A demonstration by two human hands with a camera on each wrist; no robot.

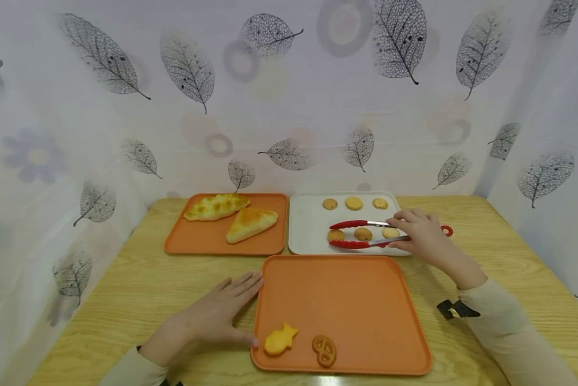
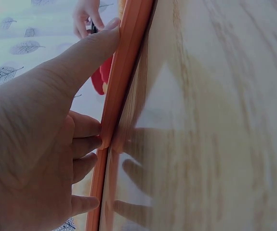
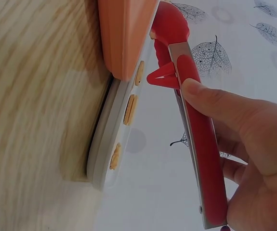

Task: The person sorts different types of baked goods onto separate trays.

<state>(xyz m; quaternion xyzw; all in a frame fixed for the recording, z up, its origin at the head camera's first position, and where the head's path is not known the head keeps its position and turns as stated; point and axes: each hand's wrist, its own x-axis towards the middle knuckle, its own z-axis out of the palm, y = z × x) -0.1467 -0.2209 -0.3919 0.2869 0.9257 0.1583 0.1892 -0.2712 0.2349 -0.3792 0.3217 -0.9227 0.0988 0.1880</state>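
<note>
My right hand [image 1: 423,237] grips red-and-silver tongs [image 3: 202,144] over the white tray [image 1: 308,220]. In the head view, their spread red tips lie on either side of a round, textured cookie [image 1: 335,236] at the left of the near row. A speckled cookie [image 1: 363,234] and a pale cookie [image 1: 390,232] also show between the arms. My left hand [image 1: 216,310] lies at the left edge of the front orange tray [image 1: 347,300], fingers straight and thumb at the rim. On that tray are a fish-shaped cookie [image 1: 280,340] and a pretzel [image 1: 324,351].
Behind and to the left, another orange tray [image 1: 197,241] holds a long braided bread [image 1: 216,207] and a triangular bread [image 1: 251,224]. Three more cookies form the white tray's far row. The trays sit close together on a wooden table [image 1: 139,289], with a leaf-print curtain [image 1: 279,107] around it.
</note>
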